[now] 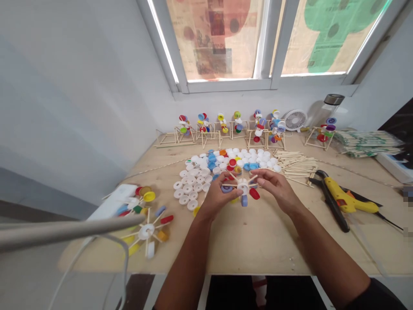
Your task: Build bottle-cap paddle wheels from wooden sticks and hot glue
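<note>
Over the middle of the plywood table, my left hand grips a small wheel of wooden stick spokes around a white cap hub. My right hand pinches a spoke on the wheel's right side. Red and blue bottle caps are fixed to some spoke ends, and my left hand hides part of the wheel. Just beyond my hands lies a spread of loose bottle caps, mostly white. A loose pile of wooden sticks lies right of my right hand.
A yellow glue gun and a black tool lie at right. Another cap wheel lies at left, beside a white box. Stick-framed cap models line the back, near a small fan. A grey rod crosses the foreground.
</note>
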`<state>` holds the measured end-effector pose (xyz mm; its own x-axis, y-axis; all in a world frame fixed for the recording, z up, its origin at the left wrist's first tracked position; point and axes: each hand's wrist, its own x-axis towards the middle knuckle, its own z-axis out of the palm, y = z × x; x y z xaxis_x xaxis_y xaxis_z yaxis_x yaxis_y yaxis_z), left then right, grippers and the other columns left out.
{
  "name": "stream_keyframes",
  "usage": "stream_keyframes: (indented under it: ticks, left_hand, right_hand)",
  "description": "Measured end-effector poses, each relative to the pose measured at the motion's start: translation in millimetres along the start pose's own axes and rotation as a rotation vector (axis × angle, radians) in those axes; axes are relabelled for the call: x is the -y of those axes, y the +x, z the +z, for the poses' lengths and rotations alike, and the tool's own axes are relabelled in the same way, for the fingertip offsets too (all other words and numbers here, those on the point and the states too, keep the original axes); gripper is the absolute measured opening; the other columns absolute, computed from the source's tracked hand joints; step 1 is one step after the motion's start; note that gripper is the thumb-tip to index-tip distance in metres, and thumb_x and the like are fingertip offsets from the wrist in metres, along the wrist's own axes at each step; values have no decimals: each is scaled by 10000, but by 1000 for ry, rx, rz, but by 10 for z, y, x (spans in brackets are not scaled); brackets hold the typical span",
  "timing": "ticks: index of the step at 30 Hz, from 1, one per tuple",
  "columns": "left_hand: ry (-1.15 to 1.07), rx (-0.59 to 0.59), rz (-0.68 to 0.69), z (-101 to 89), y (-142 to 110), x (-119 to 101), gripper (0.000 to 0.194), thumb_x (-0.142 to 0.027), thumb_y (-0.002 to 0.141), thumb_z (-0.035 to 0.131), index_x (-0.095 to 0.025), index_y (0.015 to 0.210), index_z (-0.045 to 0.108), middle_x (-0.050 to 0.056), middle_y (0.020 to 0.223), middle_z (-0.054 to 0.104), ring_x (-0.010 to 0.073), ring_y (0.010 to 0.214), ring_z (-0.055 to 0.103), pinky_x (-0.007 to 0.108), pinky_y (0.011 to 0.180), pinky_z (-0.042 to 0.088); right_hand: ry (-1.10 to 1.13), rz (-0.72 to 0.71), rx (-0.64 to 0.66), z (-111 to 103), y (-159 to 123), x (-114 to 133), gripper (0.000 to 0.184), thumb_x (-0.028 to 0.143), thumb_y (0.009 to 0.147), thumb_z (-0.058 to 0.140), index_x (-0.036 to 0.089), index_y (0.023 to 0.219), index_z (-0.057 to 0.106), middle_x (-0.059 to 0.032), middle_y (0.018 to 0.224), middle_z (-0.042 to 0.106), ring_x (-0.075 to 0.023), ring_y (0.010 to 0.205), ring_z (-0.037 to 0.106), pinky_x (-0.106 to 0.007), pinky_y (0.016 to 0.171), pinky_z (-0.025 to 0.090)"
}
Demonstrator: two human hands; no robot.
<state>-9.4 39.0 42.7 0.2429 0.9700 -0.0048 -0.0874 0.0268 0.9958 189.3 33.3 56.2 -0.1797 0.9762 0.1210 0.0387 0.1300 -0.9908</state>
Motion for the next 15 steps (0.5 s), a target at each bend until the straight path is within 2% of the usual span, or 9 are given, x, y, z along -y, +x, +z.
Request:
stream_keyframes:
  ticks: [6,11,15]
  left_hand:
    - [44,86,2,48,-34,9,683,-300,554,813,-208,1167,527,38,806,677,192,701,640,279,621,480]
    - [71,103,37,66,-42,4,714,-271,567,808,-219,1216,514,31,805,675,193,729,638,284,660,486]
    - [12,57,62,51,-25,33,704,-270,605,788,-224,1243,493,42,910,648,184,799,628,280,695,495]
  right_hand:
    - [-97,-40,161,-19,-11,-27,495,379,725,698,249,1186,575,-42,968,633,-179,920,597,-361,837,476]
    - [-193,-72,154,15,-21,-9,507,333,729,693,241,1209,558,-19,862,624,-159,829,601,-351,815,481]
    - [-201,-61,123,36,-18,-4,505,315,735,680,229,1214,545,-32,918,632,-149,807,594,-329,779,488]
